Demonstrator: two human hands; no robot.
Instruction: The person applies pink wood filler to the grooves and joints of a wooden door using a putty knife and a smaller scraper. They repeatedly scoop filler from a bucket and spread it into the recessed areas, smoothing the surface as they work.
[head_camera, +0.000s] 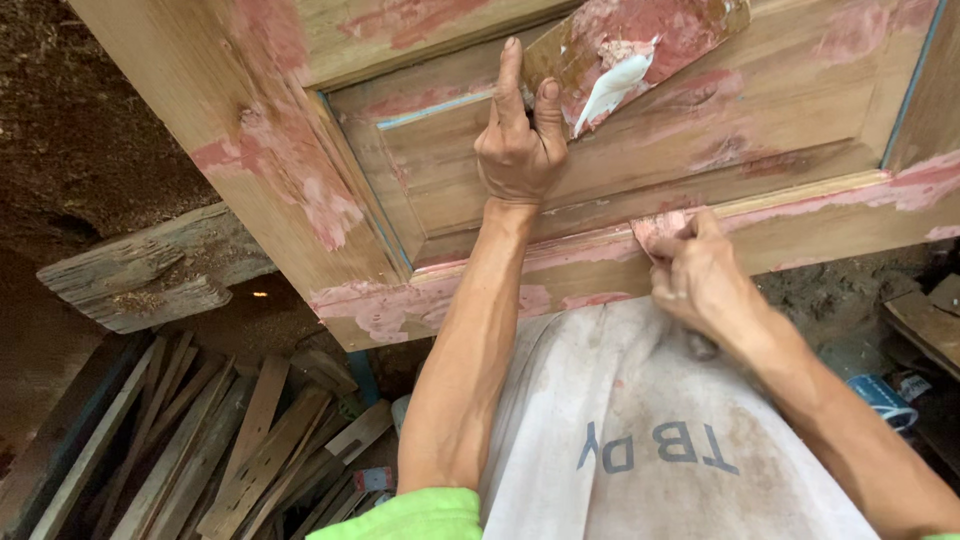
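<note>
Left hand (517, 150) pins a putty-smeared board (640, 45) vs the wooden door panel (700, 130) above, right hand (700, 280) pinches a small scraper (660, 230) on the lower rail — best kept flat, w/ short strokes.

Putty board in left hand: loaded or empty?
Loaded. The putty board held by the left hand carries a white blob of filler amid dried pink smears.

Earthen floor (60, 330), left and lower part of the frame. Loose wooden slats (215, 440) lie piled on it at lower left; a weathered beam (150, 270) rests above them.
</note>
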